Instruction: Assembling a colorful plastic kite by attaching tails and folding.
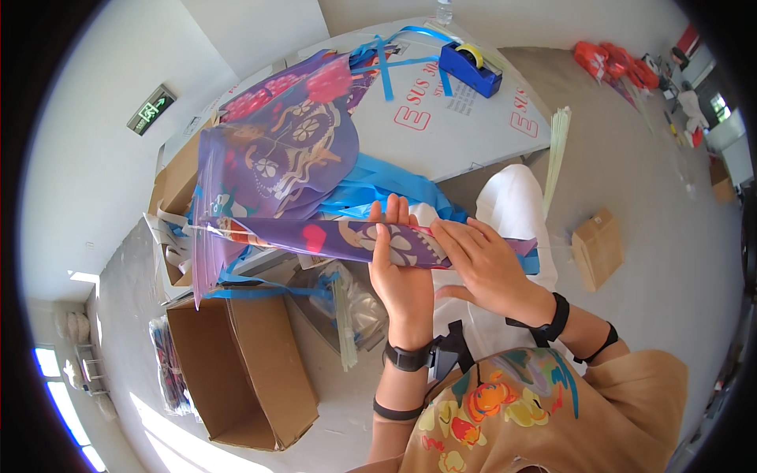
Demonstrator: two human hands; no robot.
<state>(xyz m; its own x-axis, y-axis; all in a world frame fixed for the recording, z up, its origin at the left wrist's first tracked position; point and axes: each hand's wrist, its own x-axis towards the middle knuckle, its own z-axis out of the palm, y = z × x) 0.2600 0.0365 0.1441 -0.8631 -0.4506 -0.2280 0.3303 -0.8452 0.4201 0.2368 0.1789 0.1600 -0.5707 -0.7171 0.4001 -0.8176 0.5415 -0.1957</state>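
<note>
A long, narrow, folded purple printed sheet with a red heart and pale flower shapes lies across both my hands. My left hand is palm up beneath it, thumb in front and fingers behind, holding it. Flat on its right part rests my right hand, fingers stretched out and thumb apart. The folded sheet's left end reaches a translucent purple film, whose overlap with it I cannot make out. Beyond, a wider purple printed sheet with butterfly-like shapes lies on the table. Blue strips spread out between it and my hands.
On the white-covered table stands a blue tape dispenser. Thin pale sticks lean by the table's right corner. An open cardboard box is on the near left, and a small closed carton sits on the floor at right.
</note>
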